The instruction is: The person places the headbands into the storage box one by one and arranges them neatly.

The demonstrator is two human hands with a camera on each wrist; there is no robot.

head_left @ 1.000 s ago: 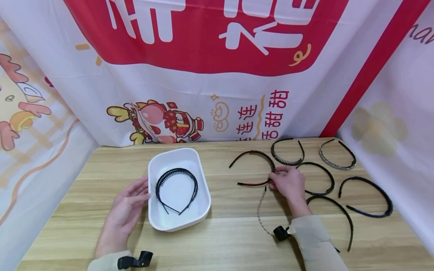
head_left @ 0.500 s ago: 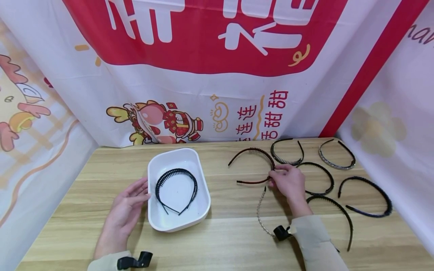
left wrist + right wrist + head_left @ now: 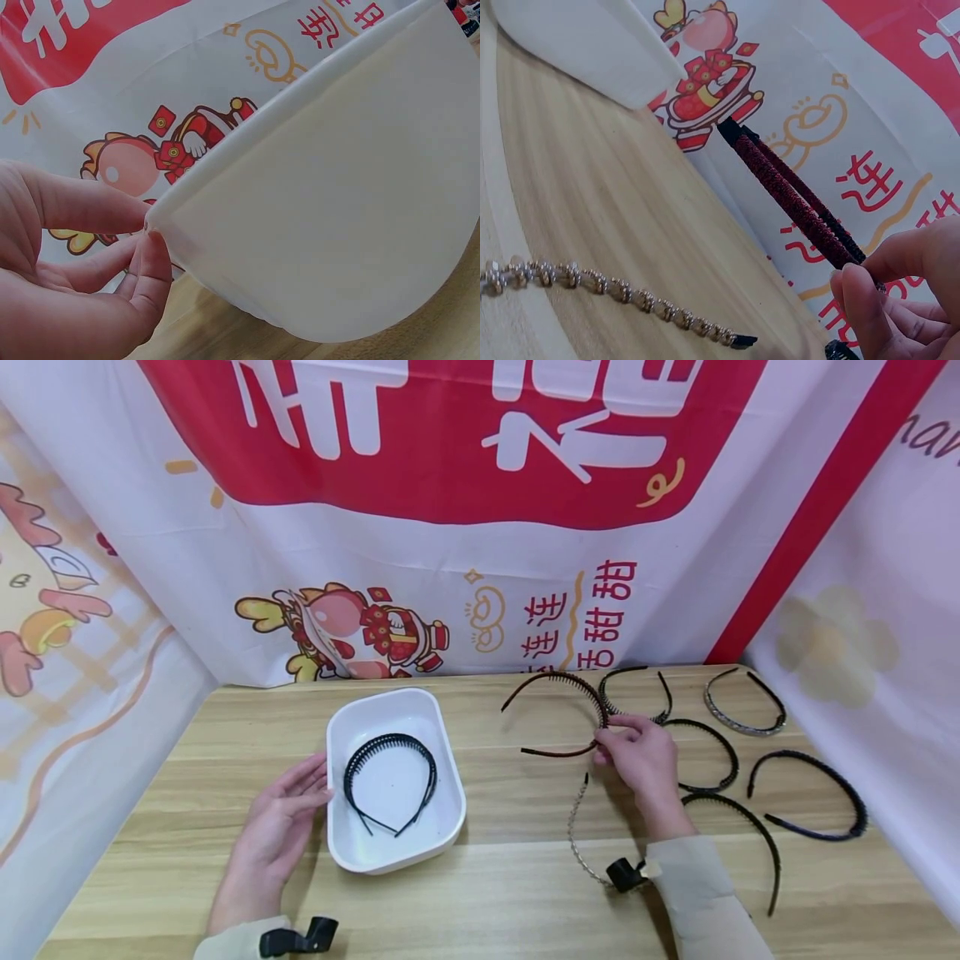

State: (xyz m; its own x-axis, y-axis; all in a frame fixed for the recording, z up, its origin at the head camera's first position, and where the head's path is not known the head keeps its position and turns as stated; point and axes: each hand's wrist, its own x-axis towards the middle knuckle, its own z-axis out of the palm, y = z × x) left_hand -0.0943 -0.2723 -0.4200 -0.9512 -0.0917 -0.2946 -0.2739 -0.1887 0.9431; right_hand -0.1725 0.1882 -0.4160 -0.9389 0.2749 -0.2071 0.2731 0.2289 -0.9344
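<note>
My right hand (image 3: 637, 760) pinches a dark red, fabric-covered headband (image 3: 795, 199) with comb teeth by its curved middle; its two ends point left, and in the right wrist view it stands above the table. At the left side of a white plastic bin (image 3: 442, 727), the thumb and fingertips of my left hand (image 3: 281, 818) pinch the rim, as the left wrist view shows close up. Black toothed headbands (image 3: 393, 739) lie inside that bin. Below the right hand, a beaded metallic headband (image 3: 604, 283) rests on the wood, partly hidden by the wrist in the head view.
Several more headbands lie to the right: a black toothed one (image 3: 606, 693) at the back, a silvery one (image 3: 731, 727), a dark blue one (image 3: 858, 802) and a black one (image 3: 772, 852) nearer the front. A printed cloth (image 3: 480, 602) hangs behind the table.
My right hand has moved slightly toward the back, raising the dark red headband so that it now overlaps the black one behind. The left hand and bin have stayed in place.
</note>
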